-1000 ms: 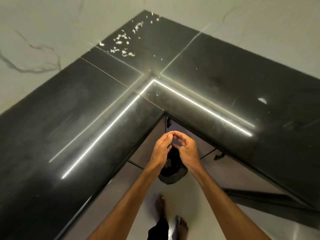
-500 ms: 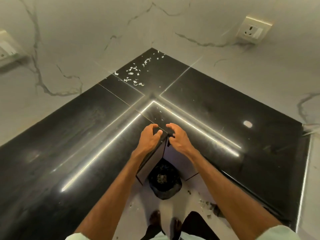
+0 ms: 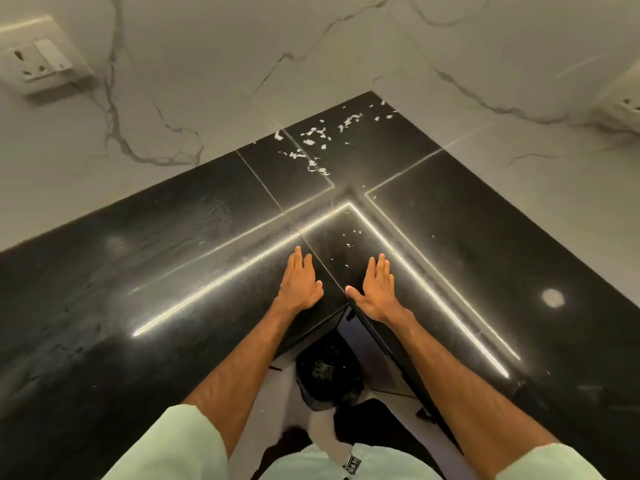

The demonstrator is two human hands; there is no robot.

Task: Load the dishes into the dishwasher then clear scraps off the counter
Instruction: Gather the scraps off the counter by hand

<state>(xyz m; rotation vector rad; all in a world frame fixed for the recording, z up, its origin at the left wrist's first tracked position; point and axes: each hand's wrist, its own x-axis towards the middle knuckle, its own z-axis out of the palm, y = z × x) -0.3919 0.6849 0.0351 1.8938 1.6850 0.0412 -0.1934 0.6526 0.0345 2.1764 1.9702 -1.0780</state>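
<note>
White scraps (image 3: pixel 317 147) lie scattered in the far corner of the black L-shaped counter (image 3: pixel 173 271). A few small bits (image 3: pixel 349 239) sit nearer, just beyond my fingers. My left hand (image 3: pixel 300 284) lies flat on the counter by the inner corner, fingers straight. My right hand (image 3: pixel 377 289) lies flat beside it on the other side of the seam, fingers straight too. Both hands hold nothing. Below the inner corner a black bin (image 3: pixel 327 375) with scraps in it stands on the floor.
Marble walls close the counter on two sides, with a socket plate (image 3: pixel 38 62) on the left wall and another (image 3: pixel 623 105) at the right edge. Cabinet fronts (image 3: pixel 374 362) flank the bin.
Both hands rose from above the bin to the counter edge, then moved forward and flattened onto the counter top. The view lifted toward the far corner.
</note>
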